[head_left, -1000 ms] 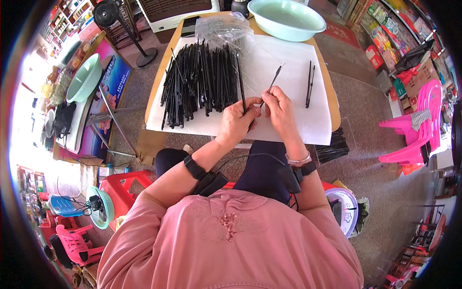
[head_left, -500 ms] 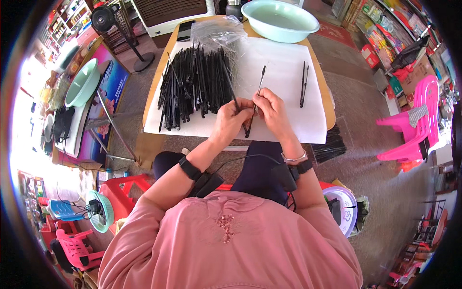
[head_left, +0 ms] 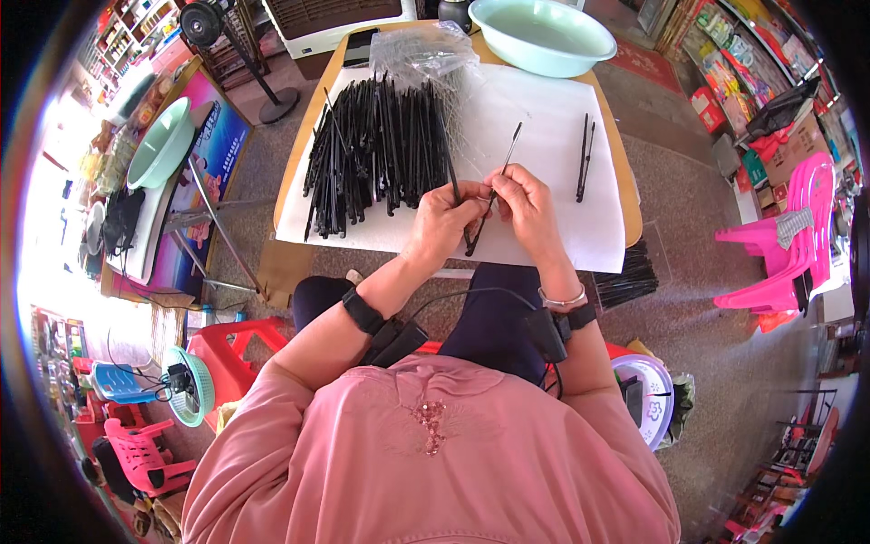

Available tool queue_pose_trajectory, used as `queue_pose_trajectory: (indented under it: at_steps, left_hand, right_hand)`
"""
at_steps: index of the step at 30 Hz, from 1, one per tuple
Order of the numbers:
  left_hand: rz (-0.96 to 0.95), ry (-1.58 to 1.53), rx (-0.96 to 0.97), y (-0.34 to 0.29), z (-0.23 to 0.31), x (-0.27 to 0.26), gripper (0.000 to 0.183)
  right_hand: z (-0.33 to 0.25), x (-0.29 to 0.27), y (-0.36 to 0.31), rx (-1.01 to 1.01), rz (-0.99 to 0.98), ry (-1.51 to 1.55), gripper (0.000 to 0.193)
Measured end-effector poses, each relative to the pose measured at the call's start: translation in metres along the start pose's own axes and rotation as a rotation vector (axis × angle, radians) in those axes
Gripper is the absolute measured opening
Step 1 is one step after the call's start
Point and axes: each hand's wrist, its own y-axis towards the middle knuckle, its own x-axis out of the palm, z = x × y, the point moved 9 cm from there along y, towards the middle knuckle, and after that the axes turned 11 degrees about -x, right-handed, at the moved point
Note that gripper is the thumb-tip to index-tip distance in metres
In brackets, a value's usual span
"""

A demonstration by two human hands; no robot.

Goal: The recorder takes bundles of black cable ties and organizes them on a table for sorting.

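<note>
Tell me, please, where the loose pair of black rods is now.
In the head view, the pair of black rods lies on the white sheet, right of the right hand, near the table's right edge.

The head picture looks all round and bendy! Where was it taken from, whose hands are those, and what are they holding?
There's no robot here, just a person in a pink top. The camera sits on the person's head and looks down; its wide fisheye lens makes straight edges bend near the rim. On the wooden table lies a white sheet. It has a big pile of black sticks on the left and two separate sticks on the right. At the far side is a pale green basin. The bare left hand holds a long black stick, and the bare right hand pinches a thin dark stick. I can't tell whether those two touch.
</note>
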Motion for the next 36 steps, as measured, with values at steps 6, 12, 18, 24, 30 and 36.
queue_pose_trajectory:
  at_steps: [6,12,18,24,30,36]
  left_hand:
    - [-0.034,0.092,0.013,0.006,-0.005,0.005,0.020]
    - [-0.027,0.308,0.048,-0.006,0.000,0.008,0.023]
    - [-0.010,0.519,0.245,-0.014,0.012,0.012,0.030]
    - [-0.047,0.447,0.243,-0.017,0.014,0.009,0.029]
    - [-0.119,0.408,0.257,-0.023,0.010,0.004,0.020]
    - [-0.077,0.507,0.410,-0.043,0.024,0.002,0.017]
  right_hand:
    - [0.004,-0.009,-0.001,0.009,0.022,-0.106,0.022]
    - [0.007,-0.012,0.001,0.089,0.157,0.040,0.028]
    - [-0.021,-0.021,0.005,-0.051,0.188,-0.535,0.025]
    - [0.000,-0.128,0.037,0.246,0.165,-0.816,0.024]
    - [-0.029,-0.068,0.049,-0.254,0.125,-1.042,0.023]
    - [-0.019,0.067,0.059,-0.061,-0.329,-0.774,0.022]
